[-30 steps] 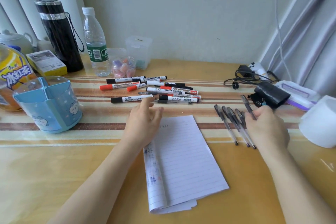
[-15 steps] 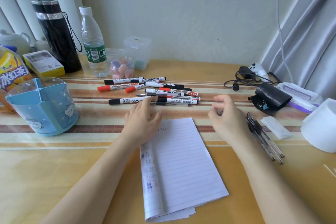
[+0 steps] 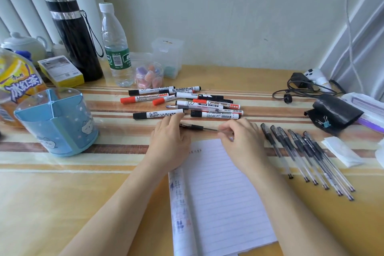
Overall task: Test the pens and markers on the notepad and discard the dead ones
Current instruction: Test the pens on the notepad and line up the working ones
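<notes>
- We judge the step in hand is uncapping a black gel pen (image 3: 197,127), lying level at frame centre just above the notepad (image 3: 224,193).
- Left hand (image 3: 169,141) pinches one end; right hand (image 3: 241,141) pinches the thin end.
- Next: bare the tip, scribble on the page.
- Both forearms reach up from the lower frame, wrists low over the desk (image 3: 62,193).
- Whiteboard markers (image 3: 182,103) lie above; more gel pens (image 3: 307,158) at right.
</notes>
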